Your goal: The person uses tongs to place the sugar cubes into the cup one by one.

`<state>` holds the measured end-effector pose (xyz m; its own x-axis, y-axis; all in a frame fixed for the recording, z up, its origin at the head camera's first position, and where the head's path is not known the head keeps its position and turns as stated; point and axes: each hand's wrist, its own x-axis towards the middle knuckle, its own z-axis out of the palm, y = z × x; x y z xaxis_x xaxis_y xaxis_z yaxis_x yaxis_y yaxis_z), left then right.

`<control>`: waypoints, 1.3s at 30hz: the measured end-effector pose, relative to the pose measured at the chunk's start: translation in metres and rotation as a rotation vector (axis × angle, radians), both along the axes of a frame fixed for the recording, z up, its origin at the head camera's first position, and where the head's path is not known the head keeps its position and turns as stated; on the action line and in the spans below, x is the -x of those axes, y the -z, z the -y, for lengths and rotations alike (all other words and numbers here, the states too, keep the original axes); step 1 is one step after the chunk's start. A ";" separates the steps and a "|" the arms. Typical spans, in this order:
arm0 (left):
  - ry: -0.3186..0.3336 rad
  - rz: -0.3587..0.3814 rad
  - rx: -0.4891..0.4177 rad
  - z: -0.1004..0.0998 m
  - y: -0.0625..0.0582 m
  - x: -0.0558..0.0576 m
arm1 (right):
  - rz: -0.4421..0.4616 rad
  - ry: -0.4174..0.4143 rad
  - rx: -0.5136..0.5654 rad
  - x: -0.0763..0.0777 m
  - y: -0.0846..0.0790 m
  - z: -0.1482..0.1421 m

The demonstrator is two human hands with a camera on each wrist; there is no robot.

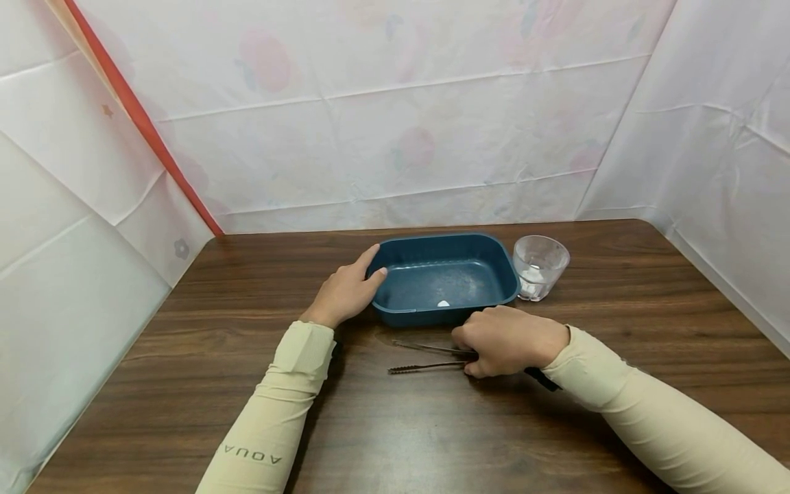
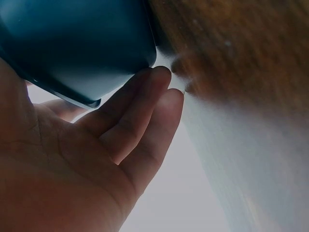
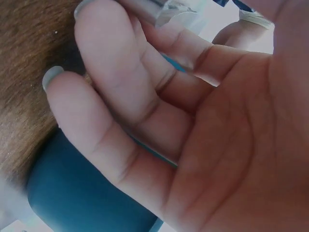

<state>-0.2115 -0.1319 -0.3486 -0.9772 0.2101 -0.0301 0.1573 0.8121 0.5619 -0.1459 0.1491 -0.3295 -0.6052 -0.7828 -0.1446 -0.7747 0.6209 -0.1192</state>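
Observation:
A rectangular dark blue basin (image 1: 444, 317) stands toward the back of the wooden table. My left hand (image 1: 347, 291) holds its left end, thumb over the rim and fingers along the outer wall; the left wrist view shows the fingertips (image 2: 161, 77) by that wall. In front of the basin, my right hand (image 1: 506, 339) grips metal tongs (image 1: 426, 368), whose two arms point left, spread apart just above or on the table. In the right wrist view, part of the tongs (image 3: 147, 8) shows beyond the curled fingers (image 3: 104, 53). Inside the basin, near its front wall, lies a small white piece (image 1: 443, 303).
Close to the basin's right end is a clear glass (image 1: 540, 267) with white pieces in its bottom. The brown table (image 1: 247, 274) meets pale patterned sheets (image 1: 401, 137) at the back and sides.

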 end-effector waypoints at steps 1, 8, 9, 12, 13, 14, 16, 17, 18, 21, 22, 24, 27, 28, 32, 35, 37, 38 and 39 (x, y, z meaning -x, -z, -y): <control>0.000 0.001 -0.001 0.000 0.000 0.000 | -0.001 -0.001 0.000 0.000 0.000 0.000; -0.001 0.001 -0.006 0.000 0.001 0.000 | 0.002 -0.006 0.006 0.000 0.001 0.000; 0.000 0.001 -0.007 0.000 0.001 0.000 | 0.001 -0.008 0.006 0.000 0.001 0.000; -0.001 0.002 -0.007 -0.001 0.000 0.000 | -0.004 -0.014 0.005 0.000 0.001 0.001; -0.002 0.002 -0.007 -0.001 0.000 0.000 | -0.008 -0.017 0.006 0.000 0.001 0.001; -0.002 0.004 -0.006 -0.001 0.000 0.000 | -0.010 -0.020 0.007 0.000 0.001 0.001; -0.003 0.007 -0.005 -0.001 0.000 0.000 | -0.017 -0.022 0.005 0.000 0.000 0.001; -0.004 0.007 -0.006 -0.001 0.000 0.000 | -0.019 -0.021 0.005 -0.001 -0.001 0.001; -0.004 0.006 -0.007 -0.001 0.000 0.000 | -0.022 -0.020 0.005 -0.001 -0.002 0.000; -0.002 -0.007 -0.001 -0.001 -0.001 -0.001 | -0.029 -0.016 0.007 -0.002 -0.003 0.000; -0.003 -0.008 -0.002 -0.001 -0.001 -0.001 | -0.031 -0.016 0.010 -0.003 -0.003 0.000; -0.004 -0.009 -0.009 -0.002 0.000 -0.001 | -0.036 -0.023 0.018 -0.003 -0.003 0.000; -0.005 -0.011 -0.023 -0.002 0.000 -0.001 | -0.036 -0.028 0.023 -0.003 -0.003 0.000; -0.005 -0.016 -0.029 -0.002 0.000 -0.001 | -0.034 -0.028 0.023 -0.004 -0.003 0.000; 0.001 -0.058 -0.024 -0.003 -0.001 -0.002 | -0.029 -0.021 0.018 -0.004 -0.002 0.001; -0.003 -0.089 -0.016 -0.004 0.000 -0.002 | -0.038 -0.029 0.013 -0.004 -0.001 0.002; -0.006 -0.105 -0.011 -0.004 0.000 -0.002 | -0.054 -0.036 0.009 -0.004 0.000 0.003; -0.007 -0.113 -0.009 -0.004 0.000 -0.002 | -0.064 -0.039 0.007 -0.004 0.000 0.003; -0.009 -0.123 -0.007 -0.004 0.000 -0.001 | -0.078 -0.044 0.007 -0.004 0.000 0.003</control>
<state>-0.2100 -0.1275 -0.3487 -0.9752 0.2015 0.0919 0.2186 0.8097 0.5447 -0.1417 0.1459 -0.3297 -0.5797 -0.8095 -0.0925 -0.8081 0.5858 -0.0615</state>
